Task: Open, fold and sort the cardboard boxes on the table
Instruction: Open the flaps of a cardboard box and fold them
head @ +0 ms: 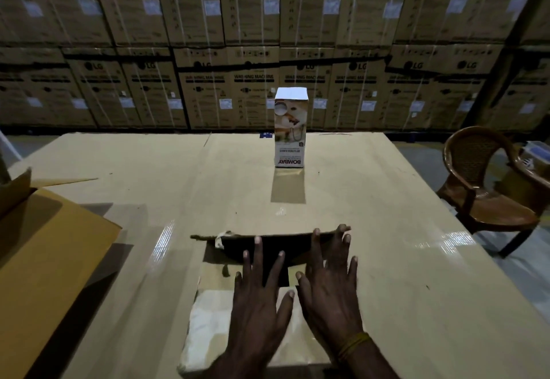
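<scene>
Nearest to us, both our hands lie flat, fingers straight and spread, on the flattened cardboard box (208, 319) at the near edge of the table (416, 259). Our left hand (256, 304) presses the middle of the box, and our right hand (330, 295) presses just beside it, a yellow thread band (355, 346) round its wrist. Neither hand curls round anything; the palms and fingers simply bear down.

We see the flattened cardboard box as a pale brown panel with glossy, whitish tape patches near our wrists. Its far flap (268, 237) stands tilted up, its inner face dark in shadow, with a scrap of torn pale tape (221, 237) hanging at the flap's left corner. The fingertips of our right hand reach the flap's upper edge.

Beyond the flattened cardboard box, toward the far edge of the table, a tall printed carton (290, 128) stands upright and well apart from our hands. Its lettering reads upside down, its top is white, and a picture fills its front.

Left of the flattened cardboard box lies a large yellow-brown cardboard sheet (44, 259), one flap raised at its far side. Right of it, off the table, stands a brown plastic chair (482, 188). Behind everything, stacked washing machine cartons (268, 36) fill the wall.
</scene>
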A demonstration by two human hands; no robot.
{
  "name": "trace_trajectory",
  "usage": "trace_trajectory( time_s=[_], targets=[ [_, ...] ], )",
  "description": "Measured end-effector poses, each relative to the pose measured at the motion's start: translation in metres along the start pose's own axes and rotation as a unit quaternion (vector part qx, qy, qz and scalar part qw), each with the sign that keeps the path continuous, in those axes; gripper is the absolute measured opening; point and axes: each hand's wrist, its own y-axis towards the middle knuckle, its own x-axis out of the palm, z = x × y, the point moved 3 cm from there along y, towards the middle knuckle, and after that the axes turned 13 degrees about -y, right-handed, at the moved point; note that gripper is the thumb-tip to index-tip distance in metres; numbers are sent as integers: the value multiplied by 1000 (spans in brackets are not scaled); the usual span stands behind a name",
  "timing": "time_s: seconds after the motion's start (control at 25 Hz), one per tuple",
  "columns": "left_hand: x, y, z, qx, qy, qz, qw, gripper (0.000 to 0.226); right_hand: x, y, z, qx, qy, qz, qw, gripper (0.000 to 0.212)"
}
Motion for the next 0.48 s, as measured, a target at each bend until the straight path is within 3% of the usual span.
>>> trace_trajectory(
  time_s=[0.2, 0.48],
  targets=[
    [-4, 47, -43, -39, 64, 13, 997, 71, 25, 20, 2, -12, -19, -65, 998, 86],
    [11, 66, -81, -99, 148, -31, 984, 65, 48, 37, 1, -6, -93, -113, 989, 69]
  ],
)
